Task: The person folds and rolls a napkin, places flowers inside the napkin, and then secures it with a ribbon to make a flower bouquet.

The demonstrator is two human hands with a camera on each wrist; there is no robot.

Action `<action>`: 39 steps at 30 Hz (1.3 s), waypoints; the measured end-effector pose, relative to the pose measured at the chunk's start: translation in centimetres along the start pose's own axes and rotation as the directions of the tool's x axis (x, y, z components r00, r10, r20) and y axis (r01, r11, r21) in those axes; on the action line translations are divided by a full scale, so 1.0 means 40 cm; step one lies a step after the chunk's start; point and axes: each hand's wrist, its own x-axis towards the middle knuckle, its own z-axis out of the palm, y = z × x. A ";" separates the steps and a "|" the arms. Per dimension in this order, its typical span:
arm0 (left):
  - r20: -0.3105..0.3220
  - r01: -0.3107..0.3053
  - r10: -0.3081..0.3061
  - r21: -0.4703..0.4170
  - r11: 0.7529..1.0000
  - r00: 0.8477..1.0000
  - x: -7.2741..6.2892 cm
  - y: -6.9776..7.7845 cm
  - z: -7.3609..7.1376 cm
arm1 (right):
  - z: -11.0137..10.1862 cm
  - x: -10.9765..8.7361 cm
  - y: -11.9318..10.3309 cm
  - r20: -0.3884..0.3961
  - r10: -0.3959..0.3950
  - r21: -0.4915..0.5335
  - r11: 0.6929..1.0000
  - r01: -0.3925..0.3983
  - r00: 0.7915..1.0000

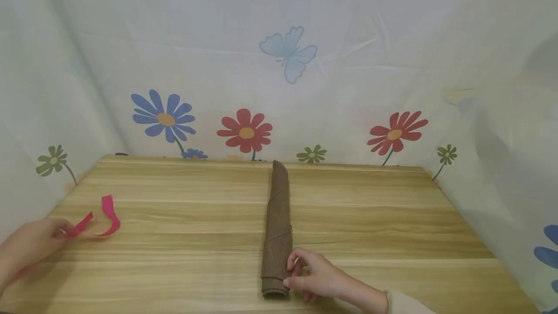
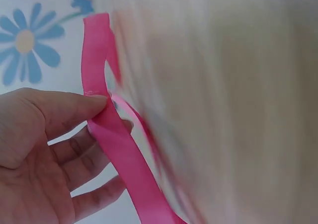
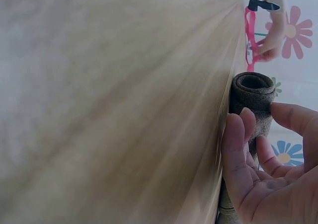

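A long brown roll of felt-like cloth [image 1: 277, 227] lies lengthwise on the wooden table, its hollow near end [image 3: 253, 82] showing in the right wrist view. My right hand [image 1: 316, 275] rests at the right side of that end. Its thumb and fingertips touch the roll, with the fingers loosely bent and not wrapped round it. Far to the left, my left hand [image 1: 37, 243] pinches a pink ribbon [image 2: 126, 159] between thumb and fingers, just above the table. One curved end of the ribbon [image 1: 114, 219] sticks out to the right of the hand.
The wood-grain table [image 1: 183, 256] reaches back to a white curtain [image 1: 209, 62] printed with flowers and a butterfly. The curtain also hangs along both sides. A dark band [image 3: 263, 5] sits on the left wrist in the right wrist view.
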 end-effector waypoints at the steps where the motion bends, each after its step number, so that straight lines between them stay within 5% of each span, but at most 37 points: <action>1: -0.005 -0.016 0.015 -0.010 1.000 1.000 0.004 0.019 -0.005 | 0.000 0.000 0.000 -0.002 0.000 -0.001 1.000 0.000 1.000; 4: -0.037 -0.065 0.063 -0.047 0.997 0.997 0.019 0.084 -0.017 | 0.000 0.000 0.001 -0.006 0.001 -0.003 1.000 -0.001 1.000; 13: 0.021 -0.113 0.117 -0.161 0.981 0.993 0.064 0.303 -0.060 | -0.001 0.002 0.002 0.000 0.010 0.009 1.000 -0.010 1.000; 17: 0.030 -0.153 0.166 -0.253 0.955 0.986 0.080 0.394 -0.077 | -0.003 0.002 -0.001 0.002 0.010 0.008 1.000 -0.010 1.000; 31: 0.042 -0.328 0.402 -0.501 0.801 0.915 0.117 0.641 -0.139 | -0.022 0.016 0.001 0.034 -0.051 -0.015 0.999 0.052 0.998; 39: 0.088 -0.383 0.503 -0.541 0.749 0.860 0.125 0.757 -0.175 | -0.049 0.036 -0.011 0.039 -0.107 -0.017 0.994 0.108 0.993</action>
